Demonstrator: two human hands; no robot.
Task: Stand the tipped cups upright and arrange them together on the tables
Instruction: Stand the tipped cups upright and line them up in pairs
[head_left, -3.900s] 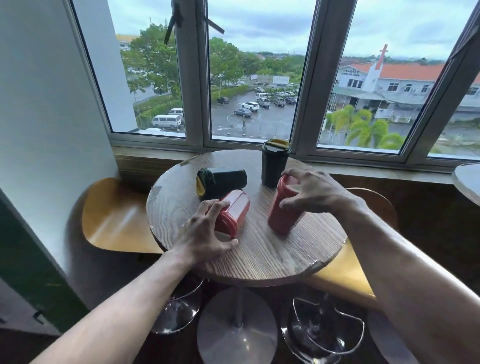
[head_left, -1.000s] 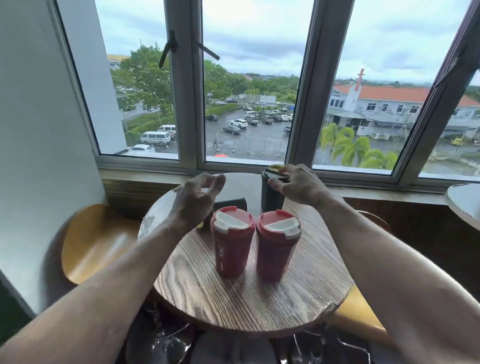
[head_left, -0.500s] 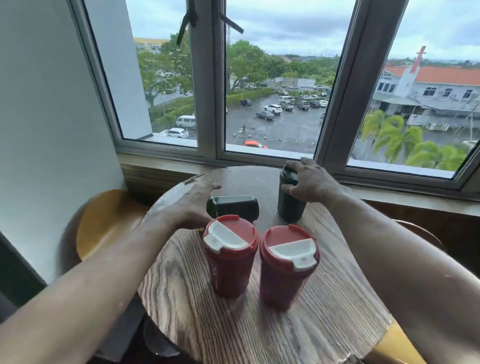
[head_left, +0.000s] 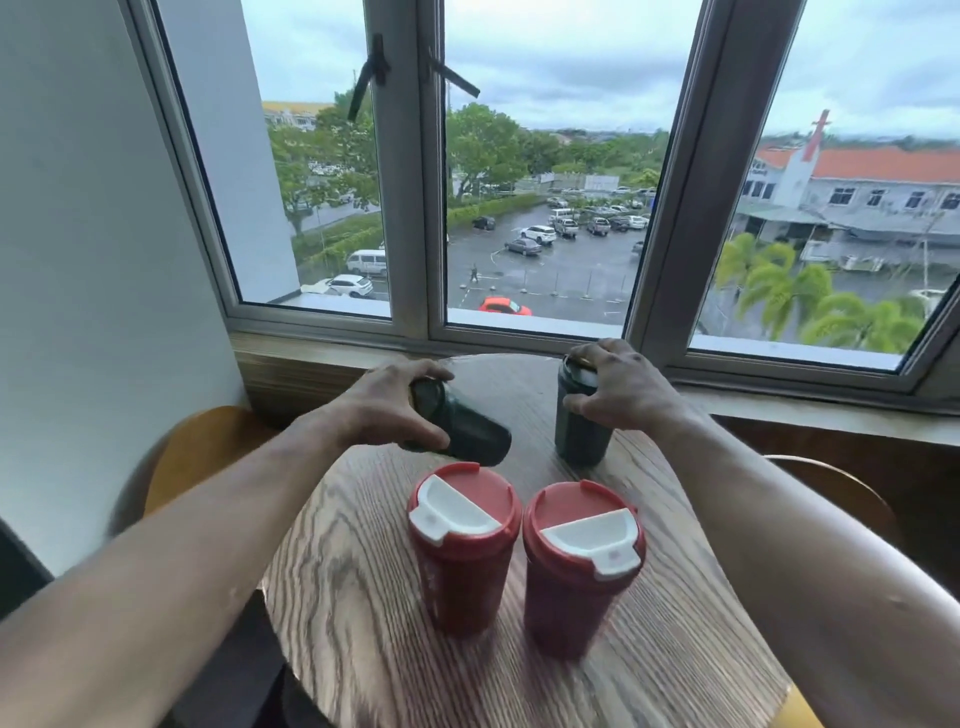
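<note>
Two red cups with white-flapped lids stand upright side by side on the round wooden table (head_left: 363, 597): the left red cup (head_left: 462, 551) and the right red cup (head_left: 582, 566). Behind them my left hand (head_left: 389, 410) grips a dark green cup (head_left: 467, 436) near its lid end; that cup is tilted, lid up-left, base low to the right. My right hand (head_left: 618, 389) is closed over the lid of a second dark green cup (head_left: 576, 431), which stands upright at the back right.
A window with a grey frame (head_left: 410, 208) and a wooden sill (head_left: 311, 364) runs right behind the table. A white wall (head_left: 93, 260) is at the left. Wooden seats sit at the left (head_left: 208, 447) and right (head_left: 831, 493) of the table.
My left hand has closed on the lying green cup and lifted its lid end off the table. My right hand stays on the upright green cup. The camera has come closer.
</note>
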